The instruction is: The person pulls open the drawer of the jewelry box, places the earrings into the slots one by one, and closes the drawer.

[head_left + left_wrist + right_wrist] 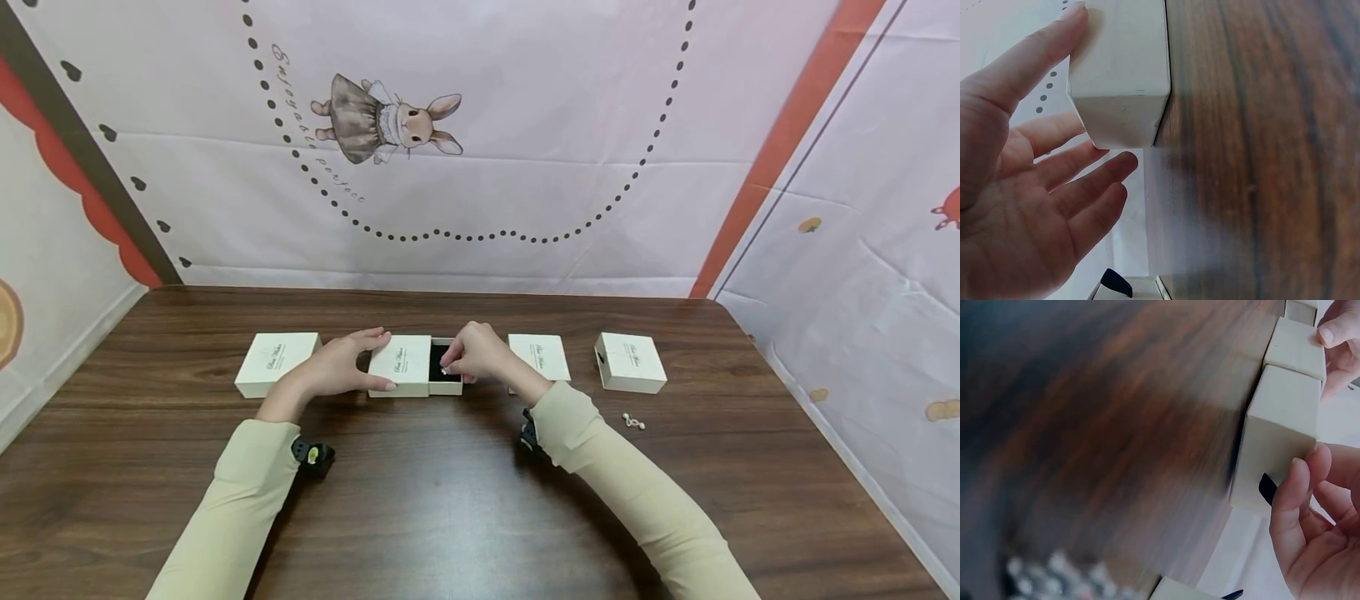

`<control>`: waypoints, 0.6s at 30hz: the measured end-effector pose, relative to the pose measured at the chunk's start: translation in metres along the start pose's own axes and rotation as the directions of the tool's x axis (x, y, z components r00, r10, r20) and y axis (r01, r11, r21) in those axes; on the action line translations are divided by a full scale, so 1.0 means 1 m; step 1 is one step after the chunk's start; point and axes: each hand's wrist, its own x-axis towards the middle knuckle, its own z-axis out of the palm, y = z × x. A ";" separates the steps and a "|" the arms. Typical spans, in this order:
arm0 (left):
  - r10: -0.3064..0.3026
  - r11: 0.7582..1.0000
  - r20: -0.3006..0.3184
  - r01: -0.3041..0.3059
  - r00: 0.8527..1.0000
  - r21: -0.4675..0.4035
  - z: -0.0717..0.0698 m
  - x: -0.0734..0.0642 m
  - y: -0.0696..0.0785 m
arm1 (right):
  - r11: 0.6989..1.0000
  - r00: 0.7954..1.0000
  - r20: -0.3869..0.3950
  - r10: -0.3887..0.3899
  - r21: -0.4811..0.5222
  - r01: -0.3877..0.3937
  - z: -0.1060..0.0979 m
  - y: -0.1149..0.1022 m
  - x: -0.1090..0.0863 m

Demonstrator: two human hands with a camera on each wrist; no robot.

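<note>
Head view: L hand [348,364] straddles the white box [400,358], thumb on the near side, fingertips at the far edge: a wide, easy grip. Box's drawer [446,389] is part-way out on the R side, dark pad [437,362] inside. R hand [483,354] is over it, fingers bent, tips close together & apparently pinching a small silver trinket [445,371] just over the pad. Trinket's prob. v. light, hard & smooth, so easy to drop or bend; best held by the fingertips at one end, w/o squeezing. A 2nd trinket [633,422] lies on the table [450,508] nr the far-R box [632,364]; its rounded ends look like good pinch pts.

L wrist view: thumb & a finger or two sit round the box by its plain end; other fingers hang free past it. Looks like stiff card, prob. light & apt to slide, so best steadied by its sides.

R wrist view: fingertips meet at the drawer's edge, beside a black tab [1266,489]; trinket's hidden here, so can't tell the exact hold. Tab looks soft, prob. the drawer's pull.
</note>
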 end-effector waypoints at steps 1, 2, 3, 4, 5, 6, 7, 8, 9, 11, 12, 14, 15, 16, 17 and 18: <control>0.001 1.000 -0.001 -0.001 1.000 0.000 0.000 0.000 0.000 | 1.000 1.000 -0.003 -0.001 -0.004 0.001 0.000 0.000 0.000; 0.001 1.000 -0.002 -0.001 1.000 -0.001 0.000 0.000 0.000 | 1.000 1.000 -0.003 -0.001 -0.007 0.001 0.000 -0.001 -0.001; 0.002 1.000 -0.002 -0.002 1.000 -0.001 0.000 0.000 0.001 | 1.000 1.000 -0.002 0.000 -0.009 0.000 0.000 0.000 -0.001; 0.002 1.000 -0.001 -0.002 1.000 -0.001 0.000 0.000 0.001 | 1.000 1.000 -0.001 0.003 -0.003 -0.003 -0.001 0.000 -0.001; 0.004 1.000 -0.001 -0.004 1.000 0.000 0.000 0.000 0.001 | 1.000 1.000 -0.001 0.011 0.006 -0.011 -0.001 0.000 -0.002; 0.003 1.000 -0.001 -0.003 1.000 0.000 0.000 0.000 0.001 | 0.999 1.000 -0.001 0.021 0.024 -0.020 -0.002 0.001 -0.002; 0.004 1.000 -0.001 -0.004 1.000 0.002 0.000 0.000 0.001 | 0.999 1.000 -0.003 0.029 0.045 -0.028 -0.003 0.002 -0.003; 0.004 1.000 -0.001 -0.004 1.000 0.004 0.000 0.000 0.002 | 0.997 0.999 -0.002 0.040 0.071 -0.040 -0.004 0.003 -0.004; 0.005 1.000 -0.001 -0.005 1.000 0.007 0.000 0.000 0.002 | 0.994 0.999 -0.002 0.052 0.099 -0.051 -0.005 0.004 -0.005; 0.005 1.000 -0.003 -0.005 1.000 0.012 0.000 -0.001 0.002 | 0.985 0.997 -0.005 0.075 0.158 -0.074 -0.007 0.005 -0.006; 0.005 1.000 -0.004 -0.005 1.000 0.014 0.000 -0.001 0.001 | 0.980 0.997 -0.006 0.080 0.181 -0.078 -0.008 0.006 -0.007; 0.008 1.000 -0.005 -0.008 1.000 0.018 -0.001 -0.001 0.001 | 0.971 0.995 -0.006 0.097 0.221 -0.093 -0.009 0.008 -0.009; 0.010 1.000 -0.004 -0.010 1.000 0.019 -0.001 -0.001 0.001 | 0.967 0.995 -0.008 0.103 0.236 -0.098 -0.010 0.008 -0.010; 0.010 1.000 -0.004 -0.010 1.000 0.019 -0.001 -0.001 0.001 | 0.964 0.994 -0.013 0.110 0.244 -0.103 -0.011 0.009 -0.011; 0.010 1.000 -0.004 -0.010 1.000 0.019 0.000 -0.001 0.000 | 0.961 0.993 -0.017 0.117 0.255 -0.109 -0.012 0.009 -0.012; 0.010 1.000 -0.004 -0.010 1.000 0.019 -0.001 -0.001 0.000 | 0.958 0.992 -0.022 0.125 0.261 -0.115 -0.013 0.009 -0.013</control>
